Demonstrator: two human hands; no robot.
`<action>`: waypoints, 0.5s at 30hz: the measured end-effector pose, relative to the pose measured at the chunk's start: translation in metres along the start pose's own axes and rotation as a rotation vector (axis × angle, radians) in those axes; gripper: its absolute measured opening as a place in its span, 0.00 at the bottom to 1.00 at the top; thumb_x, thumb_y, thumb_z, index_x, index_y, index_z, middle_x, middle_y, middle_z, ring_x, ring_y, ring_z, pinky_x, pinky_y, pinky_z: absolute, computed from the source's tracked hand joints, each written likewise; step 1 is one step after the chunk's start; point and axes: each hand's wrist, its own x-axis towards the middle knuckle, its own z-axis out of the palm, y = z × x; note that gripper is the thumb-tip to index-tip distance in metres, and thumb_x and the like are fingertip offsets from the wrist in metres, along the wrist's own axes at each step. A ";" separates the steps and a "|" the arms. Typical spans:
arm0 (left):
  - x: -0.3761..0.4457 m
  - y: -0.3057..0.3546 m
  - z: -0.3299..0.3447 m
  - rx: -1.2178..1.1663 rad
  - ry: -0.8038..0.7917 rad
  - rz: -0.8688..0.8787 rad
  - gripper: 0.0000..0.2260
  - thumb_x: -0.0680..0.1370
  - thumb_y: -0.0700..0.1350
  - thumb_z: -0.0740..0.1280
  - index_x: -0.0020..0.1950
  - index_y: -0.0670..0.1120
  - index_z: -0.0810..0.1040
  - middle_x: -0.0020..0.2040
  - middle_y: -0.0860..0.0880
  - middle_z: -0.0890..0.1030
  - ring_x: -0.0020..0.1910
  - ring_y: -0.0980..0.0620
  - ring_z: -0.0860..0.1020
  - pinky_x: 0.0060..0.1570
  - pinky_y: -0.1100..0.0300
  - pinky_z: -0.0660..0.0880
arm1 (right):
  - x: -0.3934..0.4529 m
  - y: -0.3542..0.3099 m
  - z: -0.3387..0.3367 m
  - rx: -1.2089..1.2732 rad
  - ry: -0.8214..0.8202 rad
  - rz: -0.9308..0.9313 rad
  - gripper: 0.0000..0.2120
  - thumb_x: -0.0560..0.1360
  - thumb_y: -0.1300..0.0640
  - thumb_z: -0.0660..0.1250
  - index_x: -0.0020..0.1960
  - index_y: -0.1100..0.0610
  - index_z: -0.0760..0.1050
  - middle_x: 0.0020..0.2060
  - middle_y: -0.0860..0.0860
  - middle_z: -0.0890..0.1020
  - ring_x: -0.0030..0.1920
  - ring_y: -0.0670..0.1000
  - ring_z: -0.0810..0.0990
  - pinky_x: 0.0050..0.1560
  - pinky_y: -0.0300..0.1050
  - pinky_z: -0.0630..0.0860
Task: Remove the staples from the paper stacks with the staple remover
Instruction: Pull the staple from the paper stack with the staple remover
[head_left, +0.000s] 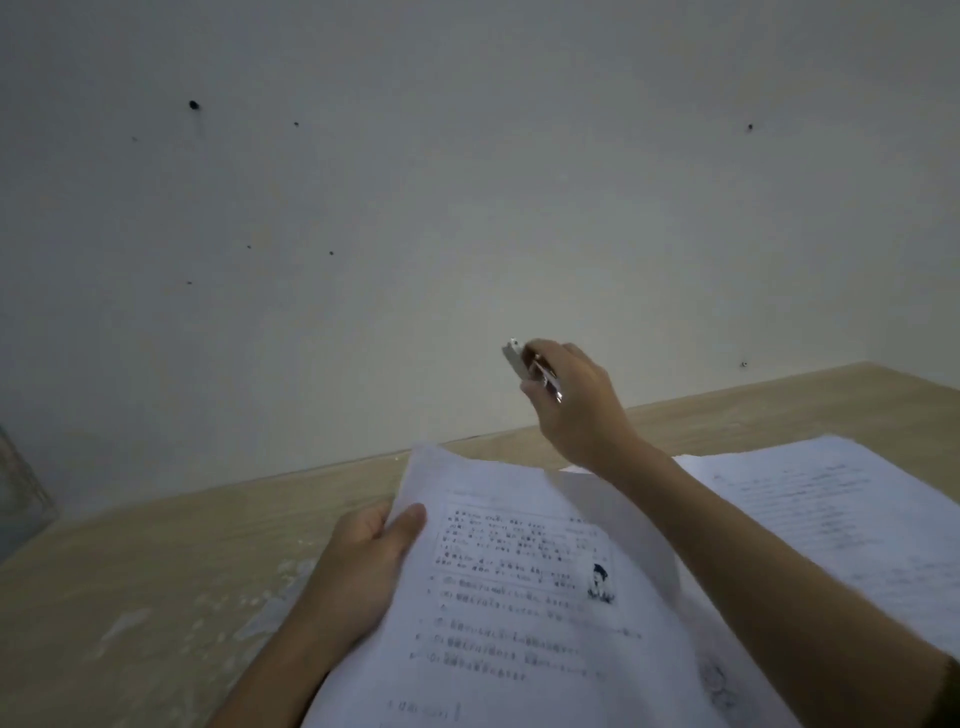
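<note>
A printed paper stack (519, 597) is lifted off the wooden desk (156, 587) in front of me. My left hand (371, 561) grips its left edge, thumb on the top sheet and fingers underneath. My right hand (571, 400) is raised above the far end of the stack and holds a small metal staple remover (524, 364) between curled fingers and thumb. The tool is in the air, apart from the paper. No staple can be made out in the blurred sheets.
A second pile of printed sheets (841, 525) lies flat on the desk to the right, partly under my right forearm. A plain wall (467, 208) with small dark holes rises right behind the desk. A clear object (21, 488) stands at the far left edge.
</note>
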 end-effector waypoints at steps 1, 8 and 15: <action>-0.007 0.000 -0.006 -0.016 0.026 0.022 0.10 0.79 0.45 0.61 0.47 0.45 0.82 0.39 0.46 0.86 0.37 0.47 0.84 0.41 0.52 0.79 | -0.005 -0.025 -0.003 0.077 0.016 -0.040 0.12 0.74 0.65 0.63 0.57 0.63 0.73 0.45 0.53 0.74 0.39 0.49 0.72 0.42 0.30 0.69; -0.054 0.009 -0.052 -0.147 0.122 0.183 0.10 0.78 0.44 0.61 0.46 0.46 0.82 0.38 0.47 0.86 0.33 0.48 0.84 0.27 0.62 0.78 | -0.058 -0.144 0.003 0.186 -0.130 -0.095 0.06 0.68 0.61 0.62 0.44 0.53 0.69 0.36 0.43 0.68 0.34 0.43 0.67 0.34 0.32 0.65; -0.073 0.014 -0.085 -0.128 0.142 0.329 0.10 0.78 0.47 0.61 0.48 0.46 0.81 0.41 0.47 0.86 0.40 0.45 0.84 0.38 0.54 0.80 | -0.074 -0.182 0.023 0.135 -0.066 0.026 0.23 0.71 0.59 0.65 0.66 0.54 0.68 0.64 0.49 0.71 0.48 0.49 0.74 0.46 0.29 0.69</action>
